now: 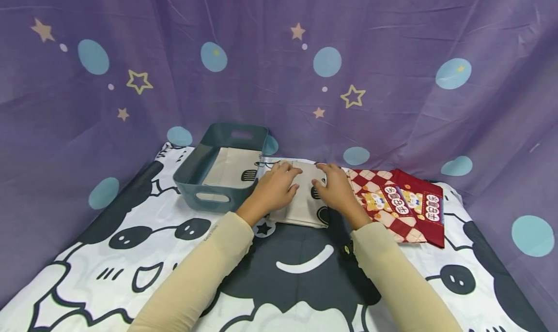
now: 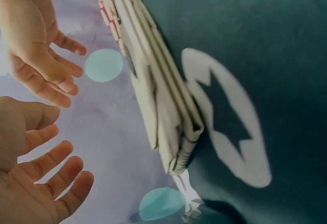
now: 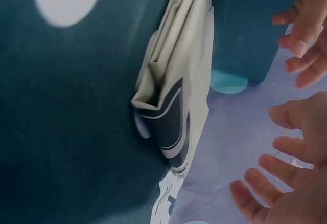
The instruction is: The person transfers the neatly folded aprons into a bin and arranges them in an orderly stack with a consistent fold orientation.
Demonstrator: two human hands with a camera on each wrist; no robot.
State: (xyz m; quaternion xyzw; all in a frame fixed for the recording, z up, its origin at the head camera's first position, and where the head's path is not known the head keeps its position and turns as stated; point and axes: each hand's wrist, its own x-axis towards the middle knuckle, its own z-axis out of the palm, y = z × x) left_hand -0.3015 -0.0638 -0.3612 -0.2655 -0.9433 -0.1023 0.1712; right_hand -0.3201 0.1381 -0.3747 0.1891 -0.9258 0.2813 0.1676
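Observation:
A folded cream cloth (image 1: 301,196) with dark printed shapes lies on the covered table in the head view. Both wrist views show its stacked layers (image 2: 161,86) from the edge. Over its left part hovers my left hand (image 1: 275,188), fingers spread and loosely bent, holding nothing. Across from it my right hand (image 1: 336,189) is above the right part, also with relaxed fingers and nothing in them. In the right wrist view a gap shows between the right hand (image 3: 288,173) and the cloth (image 3: 196,65).
A blue-green plastic basket (image 1: 185,184) stands on the left with another folded cream cloth (image 1: 231,166) inside. On the right lies a red checked fabric item (image 1: 394,203) with cartoon animals. A purple curtain (image 1: 270,104) hangs behind the table's patterned cover (image 1: 152,254).

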